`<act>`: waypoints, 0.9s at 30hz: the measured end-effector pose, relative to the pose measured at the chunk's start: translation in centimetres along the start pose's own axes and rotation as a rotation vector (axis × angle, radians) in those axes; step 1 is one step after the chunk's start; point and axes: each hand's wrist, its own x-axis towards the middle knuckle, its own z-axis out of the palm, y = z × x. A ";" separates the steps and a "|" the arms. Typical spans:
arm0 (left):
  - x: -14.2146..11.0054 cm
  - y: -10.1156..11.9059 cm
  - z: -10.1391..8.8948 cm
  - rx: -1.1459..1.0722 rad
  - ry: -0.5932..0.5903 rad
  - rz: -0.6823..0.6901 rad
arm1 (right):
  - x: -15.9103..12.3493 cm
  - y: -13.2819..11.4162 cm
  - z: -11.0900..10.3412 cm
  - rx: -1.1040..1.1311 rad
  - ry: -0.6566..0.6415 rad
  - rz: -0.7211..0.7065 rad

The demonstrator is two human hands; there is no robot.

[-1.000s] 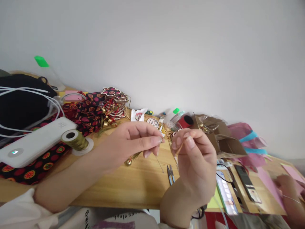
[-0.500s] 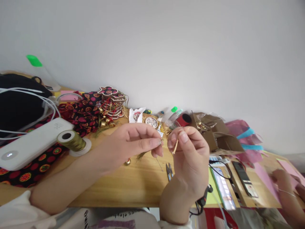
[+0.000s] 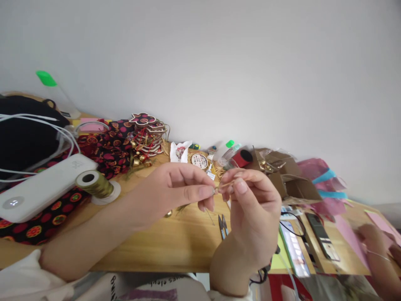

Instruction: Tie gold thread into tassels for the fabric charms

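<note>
Over the table, my left hand (image 3: 184,188) pinches a small pale, beadlike knot (image 3: 216,190) between thumb and forefinger. Close against it, my right hand (image 3: 253,205) grips a thin beige cord (image 3: 228,185) that runs toward the knot; the fingertips of both hands nearly touch. Below the left fingers hangs or lies a thin dark strand (image 3: 210,217); which one I cannot tell. An olive tassel (image 3: 183,207) and a gold bell (image 3: 168,213) show beneath the left hand, partly hidden. Thread snips (image 3: 223,228) lie between my wrists on the wood.
On the left stand an olive thread spool (image 3: 98,188) and a white power bank (image 3: 46,188). Behind is a stack of patterned charms (image 3: 147,129) with bells. Cardboard boxes (image 3: 294,188), a phone (image 3: 322,236) and another person's hand (image 3: 372,238) are at right.
My right hand has turned slightly and its fingertips have come up to the left ones. The beige cord, which hung down before, now stretches sideways toward the left fingertips.
</note>
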 end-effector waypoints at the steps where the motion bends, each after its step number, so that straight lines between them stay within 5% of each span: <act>1: 0.0 0.1 0.0 0.017 0.014 0.005 | -0.1 0.0 -0.1 -0.016 -0.013 -0.016; 19: -0.3 0.9 0.5 0.009 0.120 0.055 | -1.2 -1.0 0.2 -0.485 -0.077 -0.292; 27: -0.4 0.9 0.6 -0.055 0.074 0.076 | -1.9 -0.8 0.4 -0.425 0.039 -0.176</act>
